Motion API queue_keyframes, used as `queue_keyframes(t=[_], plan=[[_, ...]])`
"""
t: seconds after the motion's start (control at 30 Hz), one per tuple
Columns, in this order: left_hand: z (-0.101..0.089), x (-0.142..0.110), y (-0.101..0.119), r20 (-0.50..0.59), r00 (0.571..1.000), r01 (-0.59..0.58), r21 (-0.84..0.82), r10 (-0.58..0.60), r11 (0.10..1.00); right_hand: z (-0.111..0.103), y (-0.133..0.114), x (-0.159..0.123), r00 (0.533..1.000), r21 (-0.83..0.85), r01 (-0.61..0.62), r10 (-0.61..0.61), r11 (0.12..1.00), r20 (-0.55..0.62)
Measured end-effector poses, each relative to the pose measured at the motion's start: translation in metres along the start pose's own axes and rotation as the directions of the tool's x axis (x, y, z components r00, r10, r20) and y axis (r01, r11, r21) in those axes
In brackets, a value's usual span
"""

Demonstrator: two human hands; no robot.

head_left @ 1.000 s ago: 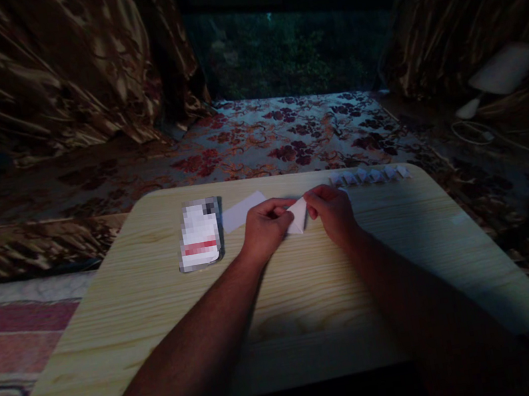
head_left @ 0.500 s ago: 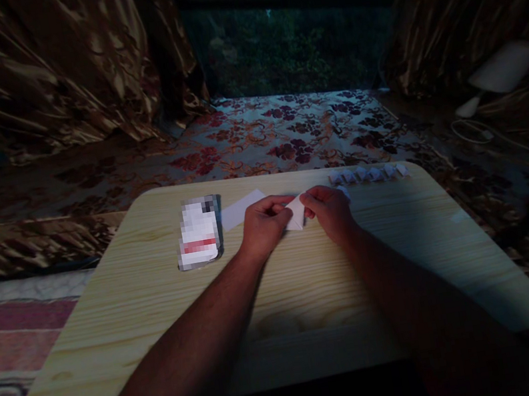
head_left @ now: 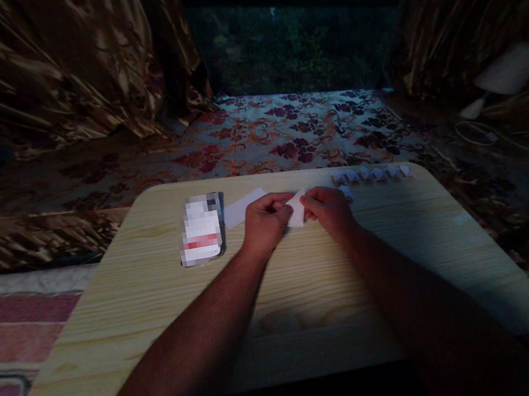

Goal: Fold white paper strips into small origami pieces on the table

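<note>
A small folded piece of white paper [head_left: 296, 213] is held between my two hands above the middle of the table. My left hand [head_left: 266, 220] pinches its left side, thumb on top. At its right edge, my right hand [head_left: 330, 207] grips it between thumb and fingers. Flat white paper [head_left: 245, 209] lies just behind and left of my left hand. Beyond my right hand, several small folded paper pieces [head_left: 377, 174] stand in a row along the table's far edge. Another pale piece [head_left: 347, 193] is partly hidden behind that hand.
The light wooden table [head_left: 176, 334] has rounded corners. A phone-shaped object [head_left: 200, 229], blurred out on its face, lies left of the paper. Behind the table is a ledge with flowered cloth [head_left: 283, 127], and a white lamp [head_left: 511, 69] with a cord is at the right.
The view has shifted slightly. The right corner of the folded paper stands up a little more between my fingers; both hands keep their grip in nearly the same place.
</note>
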State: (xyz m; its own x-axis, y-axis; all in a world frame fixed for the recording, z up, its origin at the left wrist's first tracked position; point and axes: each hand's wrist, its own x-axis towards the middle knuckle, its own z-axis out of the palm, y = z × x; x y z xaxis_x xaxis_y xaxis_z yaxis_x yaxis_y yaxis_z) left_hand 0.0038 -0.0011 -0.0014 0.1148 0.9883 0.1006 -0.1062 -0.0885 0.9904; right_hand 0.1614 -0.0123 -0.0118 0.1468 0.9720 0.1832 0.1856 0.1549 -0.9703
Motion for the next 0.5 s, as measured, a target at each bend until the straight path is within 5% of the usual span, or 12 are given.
queue_keyframes(t=[0.5], plan=[[-0.0011,0.0034,-0.0067,-0.026,1.0,-0.014,-0.039,0.013,0.999,0.0013,-0.0109,-0.0027,0.999,-0.038,-0.037,0.039,0.999,0.032]])
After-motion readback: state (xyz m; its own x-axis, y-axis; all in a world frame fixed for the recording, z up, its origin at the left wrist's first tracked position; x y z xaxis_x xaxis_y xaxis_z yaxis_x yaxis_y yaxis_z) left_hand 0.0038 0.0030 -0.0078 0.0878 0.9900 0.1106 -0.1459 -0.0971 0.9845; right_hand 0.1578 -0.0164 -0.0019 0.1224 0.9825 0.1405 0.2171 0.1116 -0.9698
